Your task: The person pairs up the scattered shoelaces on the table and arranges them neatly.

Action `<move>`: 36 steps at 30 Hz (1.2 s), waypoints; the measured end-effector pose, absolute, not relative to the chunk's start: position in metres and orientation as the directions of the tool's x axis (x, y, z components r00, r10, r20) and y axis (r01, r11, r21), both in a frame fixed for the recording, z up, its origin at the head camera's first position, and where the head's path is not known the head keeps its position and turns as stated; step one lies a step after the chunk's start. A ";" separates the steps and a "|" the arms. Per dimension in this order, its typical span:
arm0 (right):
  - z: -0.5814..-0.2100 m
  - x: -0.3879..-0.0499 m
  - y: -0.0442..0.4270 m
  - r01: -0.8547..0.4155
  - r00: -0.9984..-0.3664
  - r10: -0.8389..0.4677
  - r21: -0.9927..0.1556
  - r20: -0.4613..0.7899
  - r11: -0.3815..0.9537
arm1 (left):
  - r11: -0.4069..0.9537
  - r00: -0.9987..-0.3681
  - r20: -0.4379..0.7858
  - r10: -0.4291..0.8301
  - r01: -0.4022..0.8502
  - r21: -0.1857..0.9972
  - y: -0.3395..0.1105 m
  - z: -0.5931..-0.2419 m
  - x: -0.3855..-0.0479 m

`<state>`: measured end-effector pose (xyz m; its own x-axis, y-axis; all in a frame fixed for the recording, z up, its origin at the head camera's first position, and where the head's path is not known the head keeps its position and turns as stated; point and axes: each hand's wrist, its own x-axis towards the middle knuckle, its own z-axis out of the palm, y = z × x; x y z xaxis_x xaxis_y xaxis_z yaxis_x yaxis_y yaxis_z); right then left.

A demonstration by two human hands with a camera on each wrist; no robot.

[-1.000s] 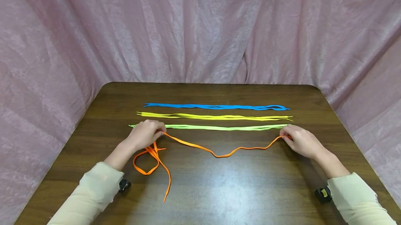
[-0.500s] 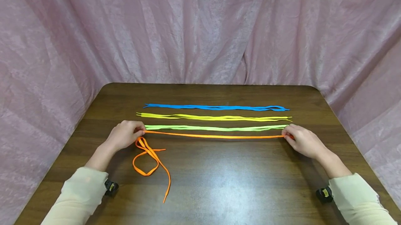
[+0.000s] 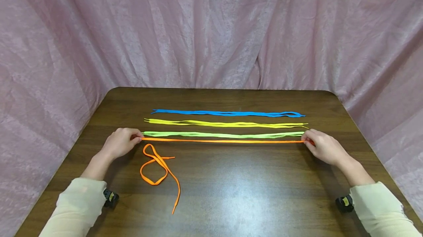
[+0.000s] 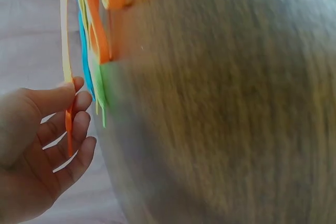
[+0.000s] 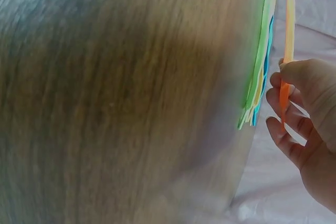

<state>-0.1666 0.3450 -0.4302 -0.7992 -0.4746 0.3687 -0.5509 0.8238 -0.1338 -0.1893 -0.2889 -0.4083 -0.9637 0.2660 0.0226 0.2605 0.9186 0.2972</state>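
Note:
An orange shoelace (image 3: 224,141) is stretched nearly straight between my two hands, in front of the green laces. My left hand (image 3: 121,143) pinches it near one end between thumb and finger; in the left wrist view the lace's tip (image 4: 69,139) hangs below the pinch. Near the other end my right hand (image 3: 325,146) pinches it likewise, and a short tail (image 5: 284,103) shows under the thumb in the right wrist view. A second orange shoelace (image 3: 162,161) lies looped on the table at the left, nearer the front and apart from the stretched one.
Behind the stretched lace lie several flat laces in parallel rows: green (image 3: 218,134), yellow (image 3: 224,124) and blue (image 3: 228,113). The brown wooden table (image 3: 251,200) has rounded back corners. A pink curtain (image 3: 211,31) hangs behind and beside it.
My left hand has moved left, drawing the sagging orange lace taut and away from the looped one. The right hand has shifted slightly right. The laces behind stay put.

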 end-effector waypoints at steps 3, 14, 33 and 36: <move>-0.430 -0.167 0.347 -0.546 -0.804 -0.472 -0.135 0.362 0.827 | 0.923 -0.969 -0.003 0.248 0.236 0.305 -0.293 -0.409 -0.190; -0.433 -0.169 0.358 -0.529 -0.816 -0.456 -0.141 0.356 0.837 | 0.928 -0.979 -0.050 0.200 0.173 0.329 -0.303 -0.416 -0.194; -0.436 -0.168 0.364 -0.491 -0.853 -0.429 -0.180 0.296 0.852 | 0.937 -0.986 -0.060 0.155 0.128 0.325 -0.307 -0.424 -0.194; -0.437 -0.168 0.365 -0.488 -0.856 -0.428 -0.183 0.289 0.853 | 0.937 -0.986 -0.059 0.153 0.126 0.325 -0.307 -0.424 -0.192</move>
<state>-0.1678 0.3650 -0.4373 -0.8563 -0.4280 0.2890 -0.4883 0.8533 -0.1830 -0.1923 -0.3075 -0.4240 -0.9864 0.1533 -0.0587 0.1264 0.9374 0.3246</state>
